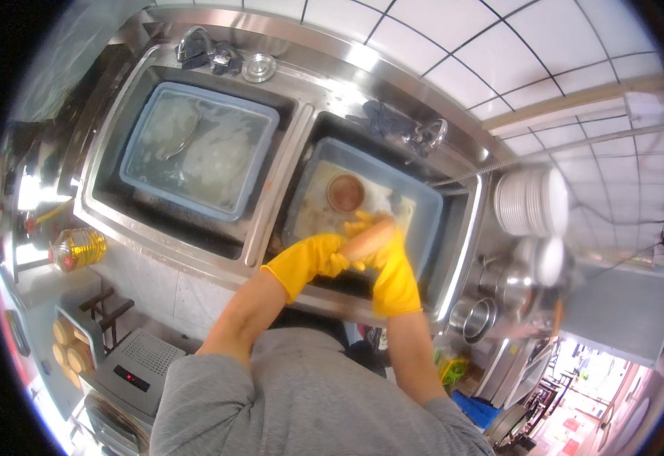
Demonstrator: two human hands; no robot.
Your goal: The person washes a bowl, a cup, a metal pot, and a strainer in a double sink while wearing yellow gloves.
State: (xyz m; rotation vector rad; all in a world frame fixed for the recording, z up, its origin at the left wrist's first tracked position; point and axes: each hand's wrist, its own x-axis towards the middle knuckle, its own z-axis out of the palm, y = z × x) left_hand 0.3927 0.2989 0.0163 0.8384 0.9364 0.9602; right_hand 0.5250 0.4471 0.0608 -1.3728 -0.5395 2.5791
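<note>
Yellow rubber gloves cover both my hands. Between them, above the near edge of a blue plastic tub (433,205) in the right sink basin, is a brownish bowl (368,239), tilted on its side. My left hand (329,253) grips its lower left end. My right hand (380,245) holds it from the right, its fingers partly hidden behind the bowl. Inside the tub, a round brown bowl (345,192) lies in cloudy water. The left basin holds another blue tub (272,122) of soapy water, with a curved metal rim or handle (184,137) showing in it.
Chrome faucets (195,40) (437,134) stand behind the basins, dark cloths around them. A glass lid (259,67) rests on the back ledge. White plates (531,202) are stacked at right, near metal pots (473,320). An oil bottle (81,249) stands at left. A flexible metal hose (565,145) crosses the right side.
</note>
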